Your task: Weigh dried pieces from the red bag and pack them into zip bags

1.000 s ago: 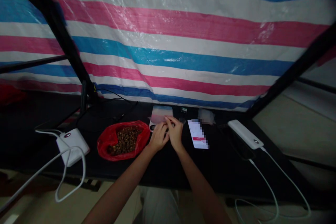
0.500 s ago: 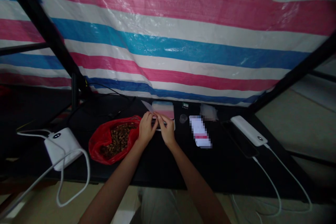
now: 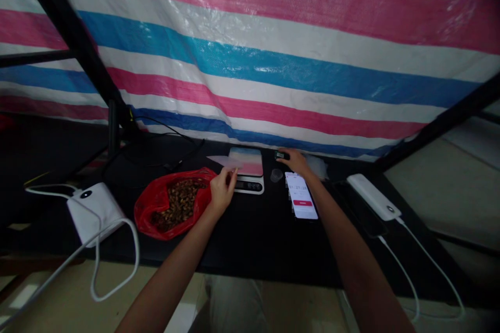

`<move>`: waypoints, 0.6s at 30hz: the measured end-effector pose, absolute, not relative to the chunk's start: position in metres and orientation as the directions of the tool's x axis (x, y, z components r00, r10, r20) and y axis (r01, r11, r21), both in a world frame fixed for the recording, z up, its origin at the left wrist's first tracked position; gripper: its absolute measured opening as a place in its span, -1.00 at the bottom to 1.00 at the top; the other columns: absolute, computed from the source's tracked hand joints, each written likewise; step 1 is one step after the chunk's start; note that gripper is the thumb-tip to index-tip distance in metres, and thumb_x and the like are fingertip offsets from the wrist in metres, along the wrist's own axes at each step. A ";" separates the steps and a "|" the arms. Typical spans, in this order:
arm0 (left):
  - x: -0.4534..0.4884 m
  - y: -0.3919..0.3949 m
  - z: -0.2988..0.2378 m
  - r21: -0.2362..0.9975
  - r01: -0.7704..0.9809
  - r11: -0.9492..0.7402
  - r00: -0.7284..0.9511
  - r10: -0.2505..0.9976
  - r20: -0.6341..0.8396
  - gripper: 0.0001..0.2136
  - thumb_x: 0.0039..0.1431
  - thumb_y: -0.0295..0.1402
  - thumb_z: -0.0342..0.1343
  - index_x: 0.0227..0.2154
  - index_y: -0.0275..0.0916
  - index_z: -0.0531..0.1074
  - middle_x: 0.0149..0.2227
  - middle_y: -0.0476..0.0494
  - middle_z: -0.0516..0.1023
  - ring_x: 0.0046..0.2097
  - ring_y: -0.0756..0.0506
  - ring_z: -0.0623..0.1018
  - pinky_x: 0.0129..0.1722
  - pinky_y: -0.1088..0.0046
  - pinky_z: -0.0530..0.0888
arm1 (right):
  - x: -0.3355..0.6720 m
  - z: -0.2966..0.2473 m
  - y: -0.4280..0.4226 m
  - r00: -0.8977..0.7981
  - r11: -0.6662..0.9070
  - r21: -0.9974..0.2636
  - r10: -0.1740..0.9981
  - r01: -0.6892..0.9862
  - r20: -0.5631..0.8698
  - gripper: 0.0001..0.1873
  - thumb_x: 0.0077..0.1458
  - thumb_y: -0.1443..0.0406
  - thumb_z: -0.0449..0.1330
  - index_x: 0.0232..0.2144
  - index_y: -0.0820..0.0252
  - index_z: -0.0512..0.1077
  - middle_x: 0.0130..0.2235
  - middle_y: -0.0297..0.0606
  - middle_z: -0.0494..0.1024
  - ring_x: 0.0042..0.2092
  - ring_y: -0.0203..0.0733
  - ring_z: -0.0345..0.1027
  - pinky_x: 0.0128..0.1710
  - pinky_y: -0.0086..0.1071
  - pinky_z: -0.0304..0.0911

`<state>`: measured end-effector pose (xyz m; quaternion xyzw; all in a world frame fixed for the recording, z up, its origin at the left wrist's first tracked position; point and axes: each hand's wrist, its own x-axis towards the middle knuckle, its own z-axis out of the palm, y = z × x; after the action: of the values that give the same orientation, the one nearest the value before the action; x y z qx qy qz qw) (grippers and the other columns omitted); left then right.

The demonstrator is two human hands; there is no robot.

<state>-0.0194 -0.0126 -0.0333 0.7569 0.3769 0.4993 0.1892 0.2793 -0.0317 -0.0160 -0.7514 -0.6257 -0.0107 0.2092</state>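
Observation:
My left hand (image 3: 222, 190) is closed in a pinch on a clear plastic bag (image 3: 219, 161), which sticks out to the left above the fingers. Behind that hand lies a digital scale (image 3: 250, 186) with a dark display strip and a pink-and-blue reflective top. My right hand (image 3: 295, 161) is over at the back of the table, its fingers closed on a small dark box (image 3: 279, 155) with a pale label or screen. Close to my left wrist, a red plastic bag (image 3: 152, 226) stands open, full of small brown pieces (image 3: 182, 200).
A small clear round cup (image 3: 276, 175) sits right of the scale. A lit phone (image 3: 302, 200) lies under my right forearm, with a clear plastic packet (image 3: 317, 167) behind. White power banks (image 3: 96, 213) with cables lie at both sides, another dark phone (image 3: 361, 208) at right.
My right hand has left the plastic bag and moved right to the small dark box. My left hand keeps the bag, and more of the scale shows.

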 end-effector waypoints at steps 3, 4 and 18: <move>-0.019 -0.015 -0.035 0.602 0.404 -0.689 0.330 0.723 0.607 -0.78 0.17 -0.26 -0.12 -0.38 -0.27 0.36 -0.61 -0.01 0.36 -0.57 0.05 0.35 -0.53 0.57 0.25 | 0.287 -0.029 -0.021 0.186 -0.127 -0.285 0.964 0.950 0.190 -0.47 -0.12 0.11 0.21 -0.06 0.14 0.34 -0.01 -0.17 0.39 0.03 0.00 0.20 0.00 -0.19 0.12; -0.018 -0.015 -0.036 0.584 0.408 -0.701 0.357 0.712 0.605 -0.77 0.16 -0.26 -0.12 -0.40 -0.27 0.36 -0.62 -0.01 0.35 -0.57 0.05 0.35 -0.53 0.57 0.24 | 0.289 -0.031 -0.018 0.195 -0.141 -0.288 0.966 0.947 0.169 -0.46 -0.12 0.11 0.21 -0.05 0.14 0.33 -0.01 -0.17 0.38 0.03 0.01 0.21 -0.01 -0.18 0.13; -0.016 -0.014 -0.037 0.621 0.374 -0.689 0.367 0.725 0.583 -0.79 0.18 -0.28 -0.12 -0.38 -0.27 0.36 -0.55 -0.05 0.42 -0.54 0.05 0.39 -0.51 0.58 0.26 | 0.298 -0.040 -0.008 0.157 -0.082 -0.282 0.953 0.956 0.258 -0.57 -0.12 0.21 0.22 -0.14 0.21 0.39 -0.12 -0.13 0.45 -0.11 -0.04 0.32 -0.11 -0.24 0.21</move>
<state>-0.0164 -0.0142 -0.0369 0.8030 0.3423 0.4466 0.1965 0.2978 -0.0082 -0.0396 -0.7354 -0.6491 -0.0037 0.1948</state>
